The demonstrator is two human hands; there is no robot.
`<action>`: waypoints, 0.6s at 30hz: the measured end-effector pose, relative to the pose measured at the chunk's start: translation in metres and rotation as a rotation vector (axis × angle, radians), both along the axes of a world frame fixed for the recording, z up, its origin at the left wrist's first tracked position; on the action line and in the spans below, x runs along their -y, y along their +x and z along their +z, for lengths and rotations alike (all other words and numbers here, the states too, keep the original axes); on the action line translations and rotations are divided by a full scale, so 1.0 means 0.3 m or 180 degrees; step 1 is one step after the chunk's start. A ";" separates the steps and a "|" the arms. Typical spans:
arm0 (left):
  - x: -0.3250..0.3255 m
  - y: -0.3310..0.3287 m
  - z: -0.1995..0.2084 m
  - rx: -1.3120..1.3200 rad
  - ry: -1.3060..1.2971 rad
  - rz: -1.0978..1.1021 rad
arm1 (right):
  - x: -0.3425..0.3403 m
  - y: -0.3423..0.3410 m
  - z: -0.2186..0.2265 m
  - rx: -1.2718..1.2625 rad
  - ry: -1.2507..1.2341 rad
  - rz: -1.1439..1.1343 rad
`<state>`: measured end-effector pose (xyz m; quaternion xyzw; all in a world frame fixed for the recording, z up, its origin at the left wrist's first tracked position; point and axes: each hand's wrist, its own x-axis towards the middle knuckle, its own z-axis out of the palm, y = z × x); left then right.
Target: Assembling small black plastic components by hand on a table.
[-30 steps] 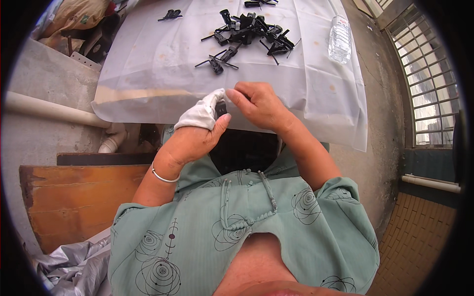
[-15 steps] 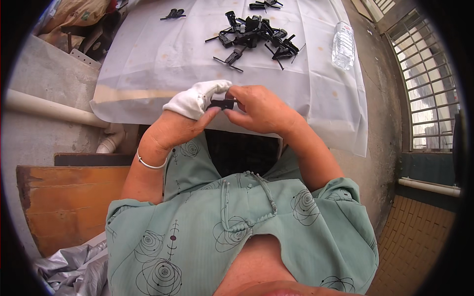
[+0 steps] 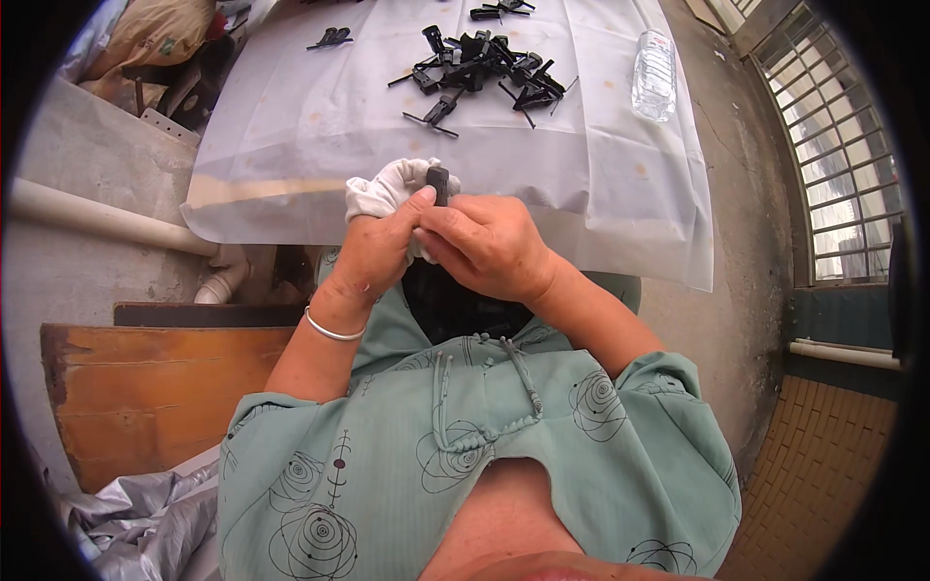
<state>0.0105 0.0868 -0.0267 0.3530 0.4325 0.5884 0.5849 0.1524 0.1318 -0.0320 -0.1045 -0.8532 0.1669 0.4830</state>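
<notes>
White-covered table [image 3: 291, 126] ahead, black piece [image 3: 438, 184] juts from the left grip [image 3: 389, 221].

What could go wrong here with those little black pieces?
The small black piece might slip, as its upper end pokes out beyond the fingers holding it. The white glove leaves the thumb of the left hand bare, and the right hand looks bare too, so skin could get pinched. The black pile lies jumbled, so parts might snag when lifted.
</notes>
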 end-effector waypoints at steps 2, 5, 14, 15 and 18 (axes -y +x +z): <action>0.007 0.017 -0.004 -0.0068 0.0065 0.0141 | -0.002 0.012 0.014 0.0123 0.0025 0.0080; 0.017 0.025 0.008 -0.0328 0.0224 0.0100 | 0.004 0.016 -0.002 0.0066 -0.0091 -0.0063; 0.039 0.003 0.020 -0.0826 0.0244 -0.0304 | -0.042 0.033 -0.023 0.0137 -0.2667 -0.0020; 0.036 0.014 0.027 -0.1177 0.0319 -0.0176 | -0.044 0.040 -0.016 0.0189 -0.2532 0.0102; 0.035 0.034 0.053 -0.1523 0.0235 0.0140 | -0.046 0.057 -0.017 0.0358 -0.2554 0.0333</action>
